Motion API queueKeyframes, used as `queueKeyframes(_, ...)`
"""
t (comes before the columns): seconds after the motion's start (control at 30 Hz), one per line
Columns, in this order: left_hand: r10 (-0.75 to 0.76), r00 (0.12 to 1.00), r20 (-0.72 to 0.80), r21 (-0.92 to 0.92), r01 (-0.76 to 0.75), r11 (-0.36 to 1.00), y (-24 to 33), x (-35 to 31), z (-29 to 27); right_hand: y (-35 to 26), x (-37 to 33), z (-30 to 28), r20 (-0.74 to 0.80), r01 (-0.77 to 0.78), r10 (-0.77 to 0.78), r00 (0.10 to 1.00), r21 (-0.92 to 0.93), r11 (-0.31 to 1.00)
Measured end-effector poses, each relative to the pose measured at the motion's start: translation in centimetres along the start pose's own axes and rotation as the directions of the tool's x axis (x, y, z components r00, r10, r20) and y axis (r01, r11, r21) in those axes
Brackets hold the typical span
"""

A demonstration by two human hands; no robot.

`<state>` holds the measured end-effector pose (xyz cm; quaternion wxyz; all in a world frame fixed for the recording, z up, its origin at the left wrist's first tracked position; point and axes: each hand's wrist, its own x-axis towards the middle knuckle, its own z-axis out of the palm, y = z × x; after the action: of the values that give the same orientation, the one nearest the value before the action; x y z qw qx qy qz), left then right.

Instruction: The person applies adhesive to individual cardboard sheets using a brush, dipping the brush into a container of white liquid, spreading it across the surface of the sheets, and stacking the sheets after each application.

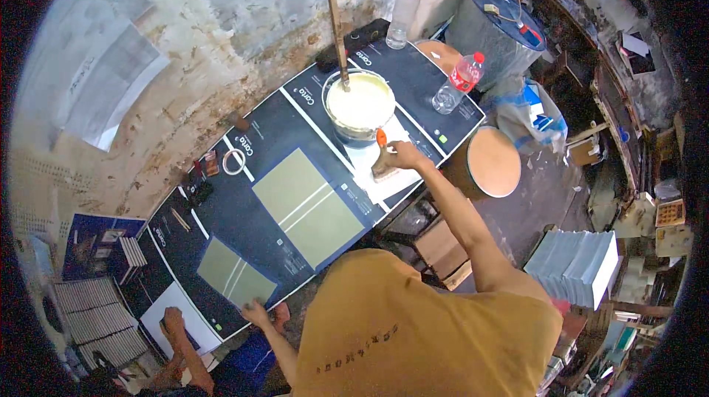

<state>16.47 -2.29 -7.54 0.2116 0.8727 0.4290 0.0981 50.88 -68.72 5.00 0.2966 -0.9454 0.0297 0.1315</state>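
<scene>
My right hand [402, 155] is closed round a flat paste brush [384, 166] with an orange handle tip, its bristles down over a white sheet [388, 189]. Just beyond it stands a bucket [330, 118] of cream paste with a wooden stick [337, 35] upright in it. My left hand [256, 313] rests at the near corner of a smaller olive cover panel [224, 268] with blue margins, fingers stretched towards its edge. Between the hands lies a larger olive panel [295, 197], crossed by two white lines. The brush's contact with the sheet is hard to make out.
Dark printed sheets cover the table [266, 138]. A bottle with a red label [458, 83] and a clear bottle [402, 19] stand at the far right. A tape roll [234, 152] lies by the wall. Another person's hands [174, 323] work over white paper [188, 312] at lower left.
</scene>
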Motion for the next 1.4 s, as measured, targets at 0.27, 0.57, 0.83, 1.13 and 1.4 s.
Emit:
queueKeyframes(0.27,0.002,0.978,0.208,0.563,-0.121,0.818,-1.5,-10.5,-2.0,0.5,6.5,-14.7,-0.419,0.034,-0.058,0.906,-0.065,0.997)
queueKeyframes(0.57,-0.209,0.976,-0.052,0.426,0.211,0.88,2.3,-12.5,-6.0,1.2,30.0,-18.5,-0.391,0.142,-0.208,0.897,-0.191,0.971)
queueKeyframes(0.83,-0.243,0.969,-0.049,0.478,0.237,0.846,4.6,-18.2,-5.9,0.2,40.5,-16.4,-0.219,0.179,-0.234,0.947,-0.245,0.953)
queueKeyframes(1.13,-0.068,0.978,-0.195,0.485,0.156,0.86,9.7,-7.7,-10.2,0.3,47.4,-13.2,-0.177,0.131,-0.21,0.962,-0.375,0.918)
queueKeyframes(1.4,0.119,0.957,-0.263,0.425,0.004,0.905,19.8,10.6,-13.6,4.0,48.5,-13.0,-0.294,0.181,-0.318,0.901,-0.413,0.893)
